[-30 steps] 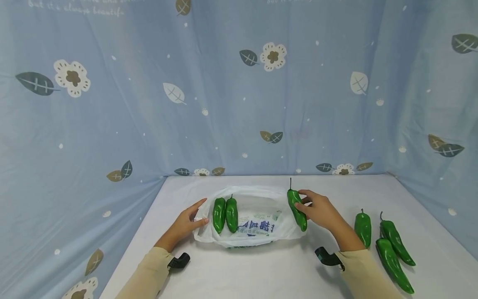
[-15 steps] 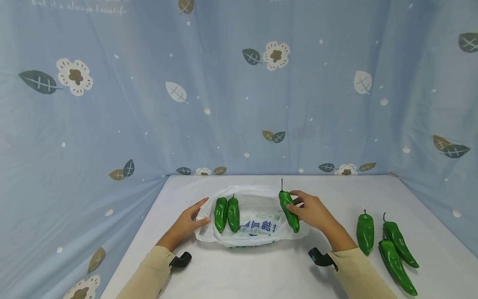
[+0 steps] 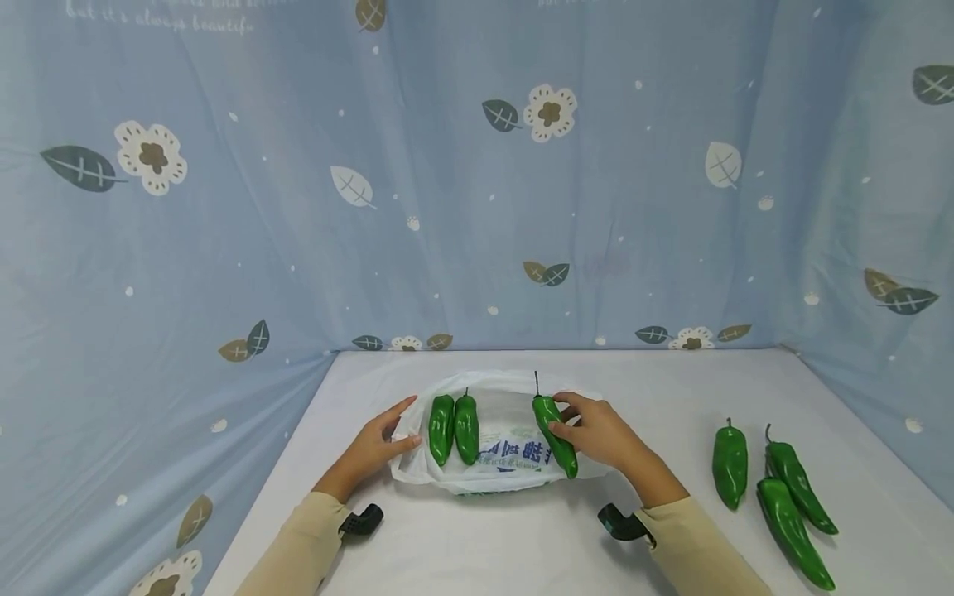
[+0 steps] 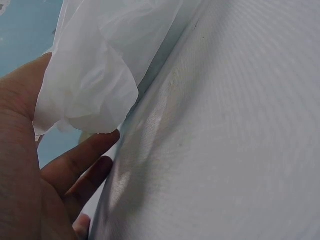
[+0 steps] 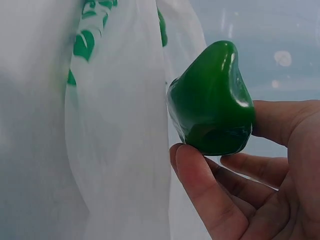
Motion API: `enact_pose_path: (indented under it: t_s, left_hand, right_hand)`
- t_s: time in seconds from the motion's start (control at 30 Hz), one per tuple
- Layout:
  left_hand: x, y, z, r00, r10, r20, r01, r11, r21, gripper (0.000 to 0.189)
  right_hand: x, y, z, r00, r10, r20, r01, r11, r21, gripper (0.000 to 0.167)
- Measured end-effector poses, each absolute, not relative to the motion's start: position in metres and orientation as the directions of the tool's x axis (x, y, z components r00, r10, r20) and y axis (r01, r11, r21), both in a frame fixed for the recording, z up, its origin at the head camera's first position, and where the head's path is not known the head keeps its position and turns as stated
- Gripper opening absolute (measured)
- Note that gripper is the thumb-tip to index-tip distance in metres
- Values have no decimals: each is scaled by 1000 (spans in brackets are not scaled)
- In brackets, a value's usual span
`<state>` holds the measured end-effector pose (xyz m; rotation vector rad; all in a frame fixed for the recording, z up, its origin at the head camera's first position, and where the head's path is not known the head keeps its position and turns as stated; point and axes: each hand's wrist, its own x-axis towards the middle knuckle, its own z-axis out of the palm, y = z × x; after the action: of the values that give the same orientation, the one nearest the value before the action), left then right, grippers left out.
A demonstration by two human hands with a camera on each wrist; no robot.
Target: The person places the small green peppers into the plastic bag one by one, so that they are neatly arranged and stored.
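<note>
A white plastic bag (image 3: 507, 484) with blue and green print lies on the table, its mouth spread wide. Side by side in its left part are two green peppers, the left one (image 3: 441, 430) and the right one (image 3: 466, 429). My left hand (image 3: 376, 443) is at the bag's left edge, thumb and fingers spread against the rim; in the left wrist view the thin film drapes over part of this hand (image 4: 55, 170), with the other fingers loosely extended. Over the bag's right part, my right hand (image 3: 599, 430) pinches a third green pepper (image 3: 555, 439), its stem pointing away from me.
To the right on the white table (image 3: 477, 550) lie more green peppers: one apart (image 3: 729, 466), and a pair nearly touching, the back one (image 3: 799, 487) and the front one (image 3: 794, 534). A blue patterned curtain (image 3: 447, 207) borders the table's back and sides.
My right hand has moved left with its pepper, from the bag's right edge to over the bag's right part, and dipped slightly. The left hand and the bagged peppers stay put.
</note>
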<state>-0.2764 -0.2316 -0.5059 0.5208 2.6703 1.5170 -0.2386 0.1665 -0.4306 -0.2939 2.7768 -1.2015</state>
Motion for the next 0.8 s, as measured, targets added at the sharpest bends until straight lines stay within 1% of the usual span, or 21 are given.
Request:
enact_pose_path:
  t_s: [0.3,0.6,0.8]
  left_hand:
    - [-275,-231,-506,-941,304,152,287,474,833,76]
    - [-271,-230,-511,-946,299,128,262,468,844,77]
    - [-273,-231,-508,-945,294,145,276,472,837,76]
  right_hand:
    - [-236,150,-436,-959,-285,-1,-192,649,-736,53]
    - [-232,132,-447,-919,-393,32,-304,654,-693,50]
    - [-235,124,-445,-907,-417,58,-346,660,-667,46]
